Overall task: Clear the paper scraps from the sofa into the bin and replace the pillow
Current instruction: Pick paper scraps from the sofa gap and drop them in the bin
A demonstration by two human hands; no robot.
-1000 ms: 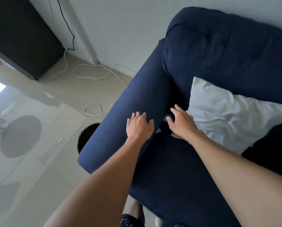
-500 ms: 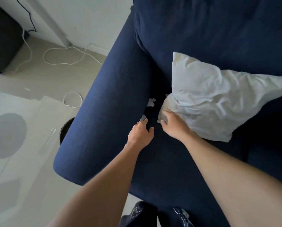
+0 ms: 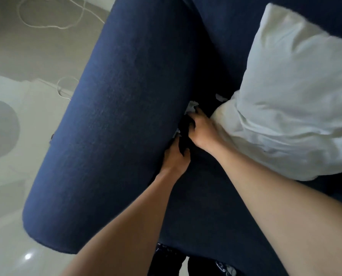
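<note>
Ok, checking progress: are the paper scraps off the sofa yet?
Not yet: white scraps lie in the gap by the armrest, beside the right hand.

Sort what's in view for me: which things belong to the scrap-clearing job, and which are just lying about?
Job: paper scraps in the gap beside the sofa armrest; white pillow; left hand and right hand, both reaching into that gap.
Lying about: white cable on the floor.

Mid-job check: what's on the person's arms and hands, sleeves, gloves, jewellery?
No sleeves show: the left arm and right arm are bare to the frame's edge. The left hand and right hand wear no gloves; no watch, bracelet or ring shows. Dark patterned clothing sits at the bottom edge.
</note>
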